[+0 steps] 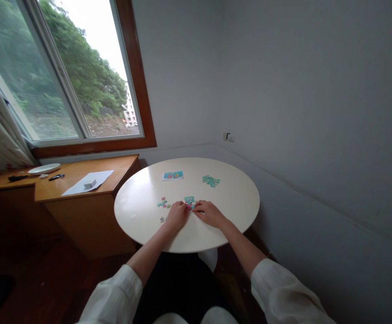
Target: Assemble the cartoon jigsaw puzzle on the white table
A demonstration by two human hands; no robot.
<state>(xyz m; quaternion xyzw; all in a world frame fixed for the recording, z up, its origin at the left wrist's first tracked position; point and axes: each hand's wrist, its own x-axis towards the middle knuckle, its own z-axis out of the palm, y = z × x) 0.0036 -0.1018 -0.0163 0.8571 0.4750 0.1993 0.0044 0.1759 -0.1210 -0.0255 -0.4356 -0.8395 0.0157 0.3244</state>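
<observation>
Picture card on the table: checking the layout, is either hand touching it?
No, the picture card lies far across the table, apart from the left hand and right hand, which meet at a puzzle cluster.

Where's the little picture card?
In the head view, the picture card lies at the far side of the round table, left of the green puzzle pieces.

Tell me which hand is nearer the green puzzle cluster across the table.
Right. The right hand lies directly on the near side of the green puzzle cluster; the left hand is farther left.
</observation>
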